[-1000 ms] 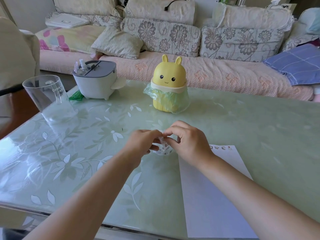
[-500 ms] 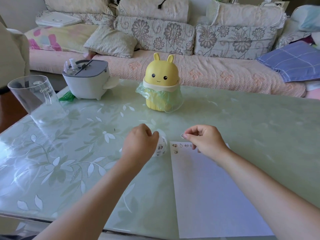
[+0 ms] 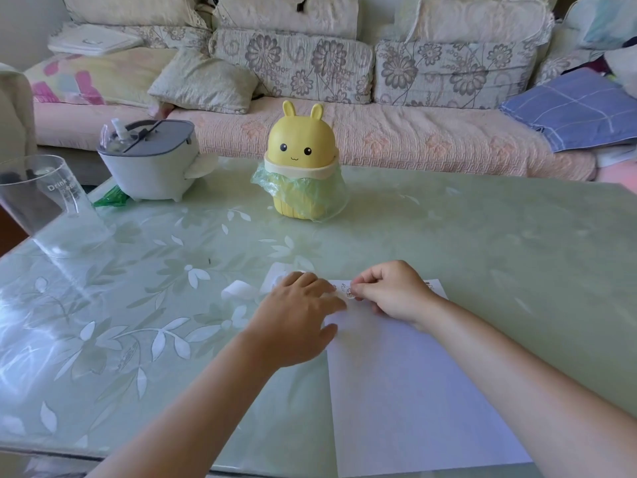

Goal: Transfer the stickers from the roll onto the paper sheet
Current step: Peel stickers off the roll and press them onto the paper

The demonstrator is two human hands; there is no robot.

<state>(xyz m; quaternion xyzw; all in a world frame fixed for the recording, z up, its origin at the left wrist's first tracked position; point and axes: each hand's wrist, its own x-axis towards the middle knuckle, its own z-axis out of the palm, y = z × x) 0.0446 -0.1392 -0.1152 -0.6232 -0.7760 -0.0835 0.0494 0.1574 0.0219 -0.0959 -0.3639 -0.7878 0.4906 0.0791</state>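
A white paper sheet (image 3: 413,391) lies on the table at the lower right, with a row of small stickers (image 3: 343,288) along its top edge. My right hand (image 3: 396,294) pinches a sticker (image 3: 351,294) between thumb and forefinger, right at that top row. My left hand (image 3: 300,319) lies flat with its fingers stretched over the sheet's upper left corner. The white sticker roll (image 3: 275,279) stands on the table just beyond my left hand, which partly hides it. A curl of bare backing strip (image 3: 238,291) trails to its left.
A yellow bunny-shaped bin (image 3: 303,167) with a green bag stands at the table's middle back. A grey-and-white container (image 3: 148,167) and a clear plastic cup (image 3: 44,201) are at the left. A sofa (image 3: 379,132) runs behind the glass table (image 3: 482,236).
My left hand let go of the roll and moved right onto the paper's corner. My right hand carried a peeled sticker from the roll down to the sheet's top edge.
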